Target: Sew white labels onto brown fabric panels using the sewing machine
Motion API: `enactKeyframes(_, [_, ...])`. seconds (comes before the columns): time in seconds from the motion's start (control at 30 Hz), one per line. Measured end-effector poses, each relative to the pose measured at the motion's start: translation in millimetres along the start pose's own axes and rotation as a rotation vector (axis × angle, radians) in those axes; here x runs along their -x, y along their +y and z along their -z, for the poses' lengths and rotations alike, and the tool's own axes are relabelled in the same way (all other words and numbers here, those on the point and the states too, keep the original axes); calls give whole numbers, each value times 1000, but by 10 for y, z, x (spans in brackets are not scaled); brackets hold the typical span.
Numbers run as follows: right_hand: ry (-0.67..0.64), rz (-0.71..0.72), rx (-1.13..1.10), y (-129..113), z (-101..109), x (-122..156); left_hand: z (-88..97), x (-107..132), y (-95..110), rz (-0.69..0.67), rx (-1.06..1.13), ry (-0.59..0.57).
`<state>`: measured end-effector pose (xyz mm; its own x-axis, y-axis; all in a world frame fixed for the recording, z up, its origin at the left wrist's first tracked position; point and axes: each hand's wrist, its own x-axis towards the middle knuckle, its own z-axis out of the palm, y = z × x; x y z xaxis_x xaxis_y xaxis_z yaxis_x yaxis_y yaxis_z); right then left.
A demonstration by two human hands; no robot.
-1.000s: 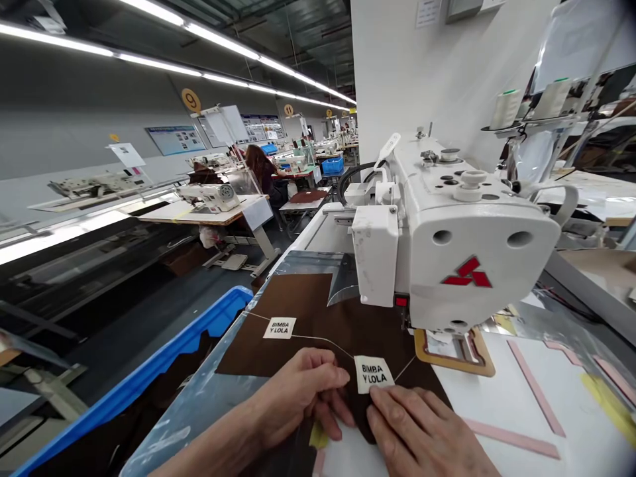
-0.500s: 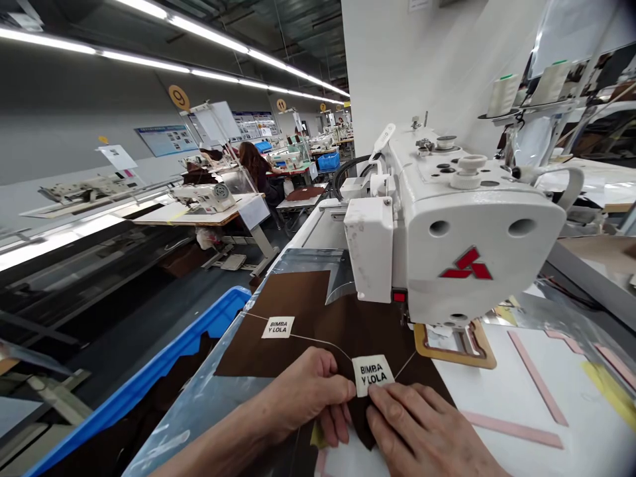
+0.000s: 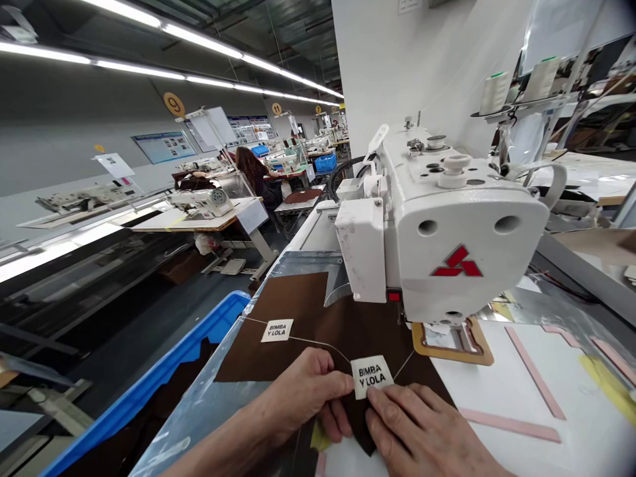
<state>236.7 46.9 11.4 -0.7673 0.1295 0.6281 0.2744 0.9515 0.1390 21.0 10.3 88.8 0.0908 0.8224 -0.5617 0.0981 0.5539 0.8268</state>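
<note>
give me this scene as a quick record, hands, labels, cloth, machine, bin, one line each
left hand: thumb at the left edge of the near label
right hand: fingertips at the near label's lower edge
labels: two, white, both reading BIMBA Y LOLA; far label lies flat
thread: pale, running between the labels
cloth: dark brown, under both labels
sewing machine: white, red emblem
bin: blue, left of the cloth, dark pieces inside

A smooth, matt dark-brown cloth (image 3: 298, 298) bears off-white labels (image 3: 372, 376) that look like unshiny fabric. The bluish sheeting (image 3: 218, 397) is glossy plastic, streaked with reflections. The sewing machine (image 3: 467, 232) has a smooth white casing with a soft sheen; the crate (image 3: 149, 391) is smooth blue plastic; the pink strips (image 3: 536, 371) look matt.
</note>
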Motion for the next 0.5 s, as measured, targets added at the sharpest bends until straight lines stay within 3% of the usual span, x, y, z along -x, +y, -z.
enactKeyframes(0.5, [29, -17, 0, -2, 2, -15, 13, -34, -49, 43, 45, 45])
